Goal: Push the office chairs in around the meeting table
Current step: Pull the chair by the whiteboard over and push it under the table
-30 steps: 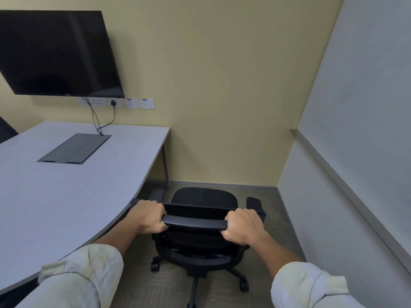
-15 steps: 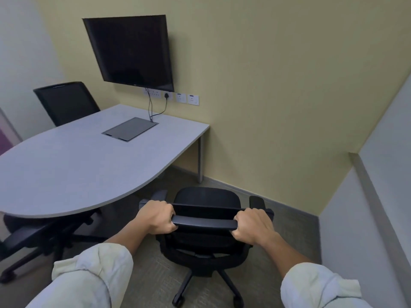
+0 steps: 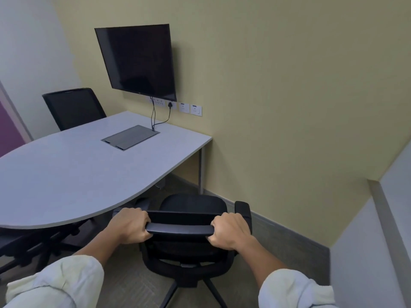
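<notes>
A black office chair [image 3: 191,203] stands on the carpet just off the curved right edge of the grey meeting table [image 3: 73,174], its seat outside the tabletop. My left hand [image 3: 130,225] grips the left end of the chair's top rail. My right hand [image 3: 229,230] grips the right end. A second black chair [image 3: 73,107] stands at the table's far side. Part of a third chair [image 3: 33,243] sits tucked under the table's near left edge.
A dark wall screen [image 3: 138,61] hangs above sockets, with cables running to a grey hatch [image 3: 130,137] in the tabletop. A table leg [image 3: 202,167] stands by the yellow wall. A white partition wall [image 3: 378,241] closes in on the right.
The view has swung so the table and screen sit further right in frame, and the far chair shows more fully. Both hands keep their hold on the chair's backrest.
</notes>
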The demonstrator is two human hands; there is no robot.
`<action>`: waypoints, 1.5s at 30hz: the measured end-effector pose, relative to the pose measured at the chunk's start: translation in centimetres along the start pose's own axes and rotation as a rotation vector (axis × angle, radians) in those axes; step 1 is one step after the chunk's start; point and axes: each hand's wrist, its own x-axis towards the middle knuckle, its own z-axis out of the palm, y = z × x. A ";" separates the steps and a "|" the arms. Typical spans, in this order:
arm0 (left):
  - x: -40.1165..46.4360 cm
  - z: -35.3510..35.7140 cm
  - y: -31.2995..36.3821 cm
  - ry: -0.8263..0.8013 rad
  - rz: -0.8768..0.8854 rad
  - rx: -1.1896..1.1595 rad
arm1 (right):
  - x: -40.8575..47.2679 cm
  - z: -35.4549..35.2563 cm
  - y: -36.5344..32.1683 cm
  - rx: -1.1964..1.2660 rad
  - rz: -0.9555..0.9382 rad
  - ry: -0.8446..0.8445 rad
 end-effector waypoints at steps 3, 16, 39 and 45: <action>2.5 -0.5 0.1 -0.017 -0.052 -0.010 | 3.3 0.0 2.4 -0.008 -0.048 -0.017; 12.5 -1.9 4.5 -0.029 -0.276 -0.099 | 15.7 -0.8 14.5 -0.060 -0.237 -0.075; 29.8 -2.8 7.2 -0.023 -0.558 -0.117 | 35.3 -0.3 28.9 -0.057 -0.525 -0.095; 35.0 -2.7 3.5 -0.017 -0.592 -0.145 | 42.2 -0.2 29.6 -0.067 -0.536 -0.110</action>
